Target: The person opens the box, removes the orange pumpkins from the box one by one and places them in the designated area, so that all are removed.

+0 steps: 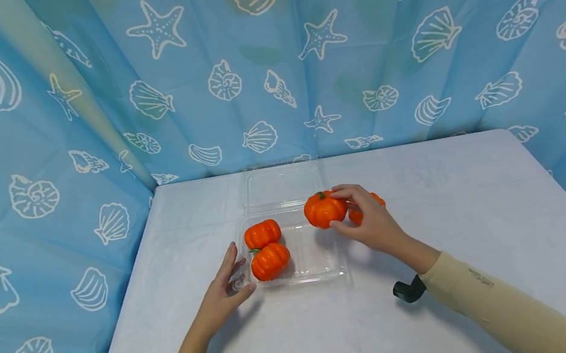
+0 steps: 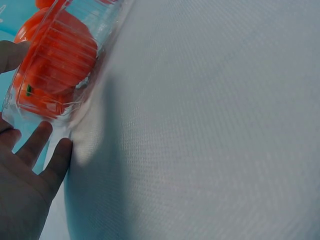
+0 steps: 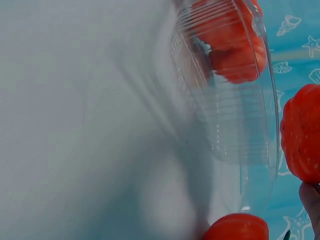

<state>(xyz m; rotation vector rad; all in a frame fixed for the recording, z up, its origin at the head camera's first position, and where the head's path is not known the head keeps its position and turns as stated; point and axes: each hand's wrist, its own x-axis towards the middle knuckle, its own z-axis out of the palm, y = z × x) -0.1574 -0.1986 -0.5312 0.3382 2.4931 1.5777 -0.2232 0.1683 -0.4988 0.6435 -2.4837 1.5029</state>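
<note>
My right hand [image 1: 372, 221] pinches a small orange pumpkin [image 1: 324, 209] with a green stem, held over the right side of a clear plastic clamshell box [image 1: 308, 258]. In the right wrist view that pumpkin [image 3: 305, 132] is raised above the box rim, with a fingertip beneath it. Two more pumpkins, one farther back [image 1: 262, 234] and one nearer [image 1: 271, 262], lie on their sides in the left part of the box. My left hand [image 1: 219, 299] is at the box's left wall, fingers spread and loosely bent around its corner.
Another pumpkin [image 1: 356, 215] sits on the table right of the box, partly behind my right hand. The box lid [image 1: 284, 183] lies folded back toward the shell-print curtain [image 1: 267, 69]. White cloth covers the table [image 1: 475, 215].
</note>
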